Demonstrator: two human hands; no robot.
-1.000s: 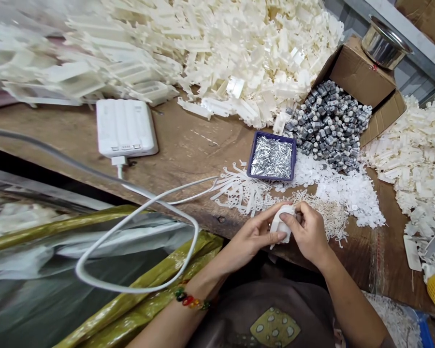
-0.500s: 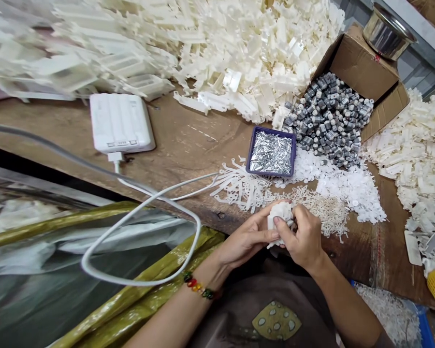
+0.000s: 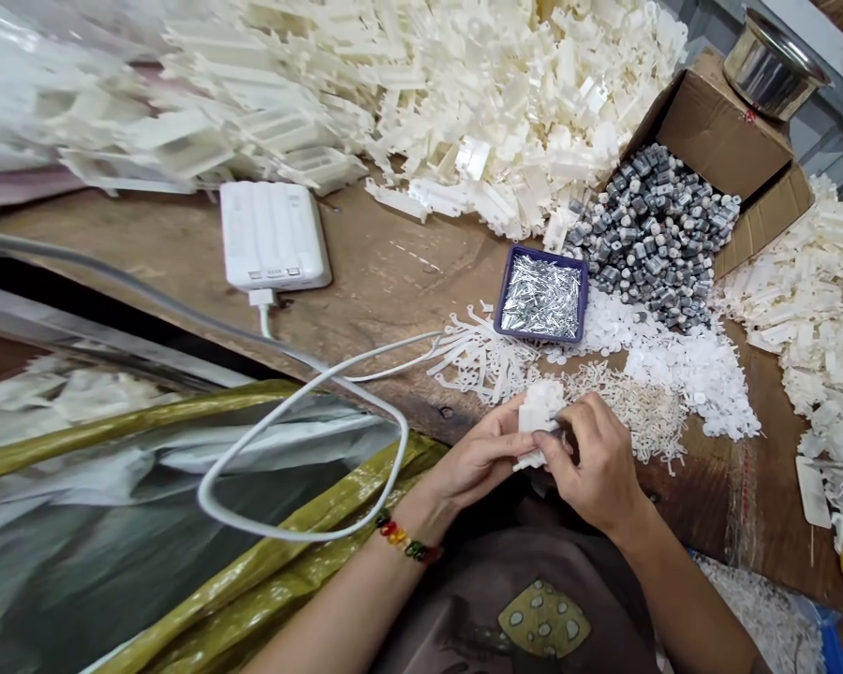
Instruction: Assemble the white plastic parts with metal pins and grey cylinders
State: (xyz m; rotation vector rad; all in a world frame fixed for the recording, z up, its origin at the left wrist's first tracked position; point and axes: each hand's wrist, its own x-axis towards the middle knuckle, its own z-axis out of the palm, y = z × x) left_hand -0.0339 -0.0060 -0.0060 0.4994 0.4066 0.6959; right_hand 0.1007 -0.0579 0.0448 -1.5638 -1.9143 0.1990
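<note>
A small white plastic part (image 3: 539, 408), blocky and uneven in outline, is held above the table's front edge. My left hand (image 3: 483, 451) grips it from the left, thumb lying along its lower side. From the right, my right hand (image 3: 594, 454) pinches at the same part with thumb and bent fingers. Something dark grey shows between those fingertips, too covered to name. Just behind the hands lie heaps of small beige plastic pieces (image 3: 636, 402) and long white plastic strips (image 3: 483, 360). A purple tray (image 3: 498, 314) of thin metal pins stands beyond them.
Small grey blocks (image 3: 664, 229) spill from a cardboard box (image 3: 727, 126) bearing a metal bowl (image 3: 773, 70). White discs (image 3: 699, 370) lie nearer. Large heaps of cream plastic parts (image 3: 478, 103) line the back. A white power bank (image 3: 275, 234) with a looped cable (image 3: 207, 491) sits left.
The view has swung left, so the table's things sit further right. My right fingers have drawn back a little from the white part, baring more of it; my left hand still grips it.
</note>
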